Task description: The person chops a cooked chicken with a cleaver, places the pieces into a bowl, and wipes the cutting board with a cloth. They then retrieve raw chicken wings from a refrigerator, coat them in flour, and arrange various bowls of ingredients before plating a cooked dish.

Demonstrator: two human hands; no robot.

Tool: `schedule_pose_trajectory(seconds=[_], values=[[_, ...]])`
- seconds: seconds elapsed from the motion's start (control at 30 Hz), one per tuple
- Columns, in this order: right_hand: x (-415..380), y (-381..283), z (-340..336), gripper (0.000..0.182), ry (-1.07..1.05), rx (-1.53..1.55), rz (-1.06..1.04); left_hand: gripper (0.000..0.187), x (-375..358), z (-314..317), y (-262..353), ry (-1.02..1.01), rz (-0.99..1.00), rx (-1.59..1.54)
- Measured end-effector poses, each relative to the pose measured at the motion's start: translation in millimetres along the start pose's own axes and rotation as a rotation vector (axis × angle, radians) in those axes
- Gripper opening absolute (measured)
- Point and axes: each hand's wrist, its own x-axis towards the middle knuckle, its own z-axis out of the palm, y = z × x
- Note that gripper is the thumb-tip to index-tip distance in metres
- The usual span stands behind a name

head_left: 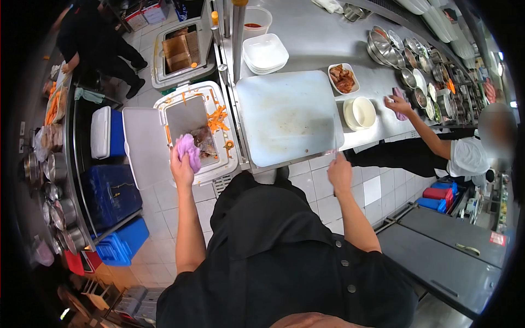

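My left hand is closed on a crumpled purple cloth, over the open white bin with scraps inside and orange peelings on its rim. My right hand is at the near right corner of a large white cutting board; its fingers are curled, and what they hold, if anything, is too blurred to name. Small dark specks lie on the board. Behind its right side is a white dish of reddish-brown food, with stacked cream bowls to its right.
Stacked white trays and a clear tub stand behind the board. At the right, a co-worker reaches over the counter with a purple cloth. Another person stands far left. Metal bowls line the back right.
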Motion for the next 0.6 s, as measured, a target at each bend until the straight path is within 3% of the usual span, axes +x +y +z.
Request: schedule_pose_trajectory(seconds=[0.07,0.13,0.17,0.2,0.23,0.27,0.3,0.37,0.43,0.53,0.6], values=[[-9,-24,18,0.036,-0.032,0.071,-0.05,0.051,-19,11,7,0.035,-0.063,-0.114],[-23,-75,31,0.04,-0.074,0.098,-0.29,0.051,-30,21,24,0.015,-0.05,-0.131],[-25,-97,53,0.037,-0.211,0.119,-0.413,0.05,-34,27,35,-0.004,-0.031,-0.151],[-33,-138,51,0.03,-0.298,0.301,-0.344,0.05,-36,34,43,-0.011,-0.022,-0.19],[-30,-168,58,0.024,-0.325,0.359,-0.431,0.05,-38,43,47,-0.002,-0.021,-0.188],[-19,-184,78,0.021,-0.273,0.399,-0.665,0.051,-39,53,51,-0.011,0.039,-0.205],[-18,-208,75,0.021,-0.286,0.41,-0.686,0.052,-41,61,56,-0.014,0.097,-0.212],[-23,-256,49,0.016,-0.801,0.721,-0.342,0.055,-45,80,92,-0.039,0.291,0.056],[-21,-270,48,0.016,-0.878,0.73,-0.396,0.057,-44,99,78,0.006,0.417,0.344],[-13,-260,15,0.016,-0.986,0.785,-0.378,0.053,12,79,45,0.213,0.488,0.411],[-2,-229,-6,0.016,-1.049,0.773,-0.361,0.05,53,37,-29,0.306,0.372,0.457]])
